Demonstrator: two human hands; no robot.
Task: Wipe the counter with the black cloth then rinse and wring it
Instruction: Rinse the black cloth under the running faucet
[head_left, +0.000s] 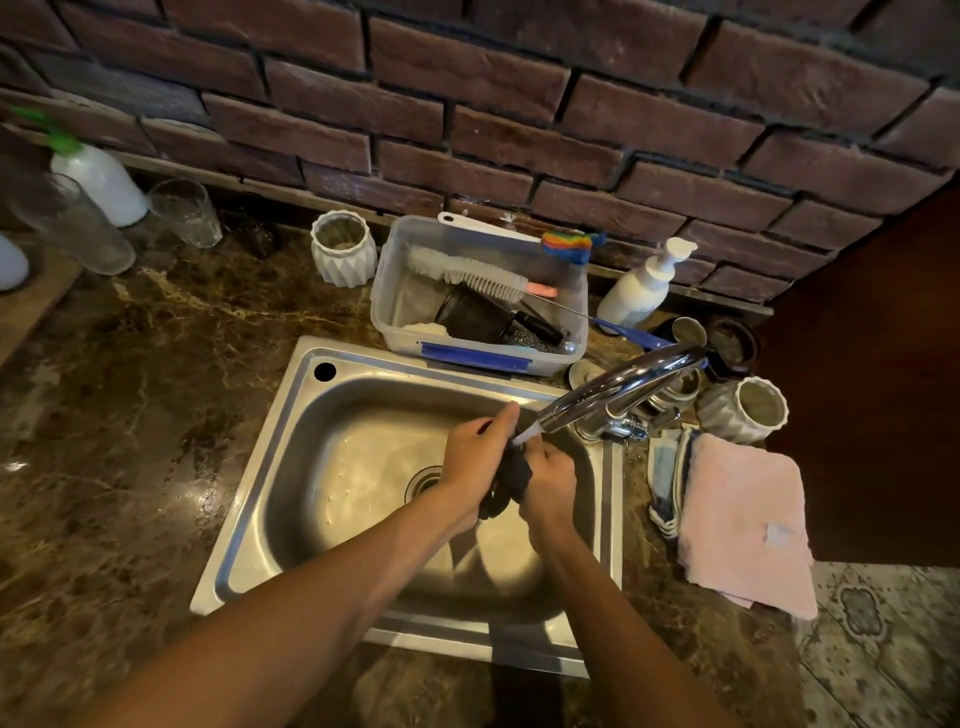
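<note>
Both hands bunch black cloth (511, 480) over sink (291, 499), under faucet (618, 387) stream: left hand (475, 457) and right hand (550, 480) grip it. Knead, turn folds through water; wringing probably next.

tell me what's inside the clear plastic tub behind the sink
The tub holds a white bottle brush, a dark cup on its side and a steel scourer. Whatever lies beneath these is hidden.
</note>
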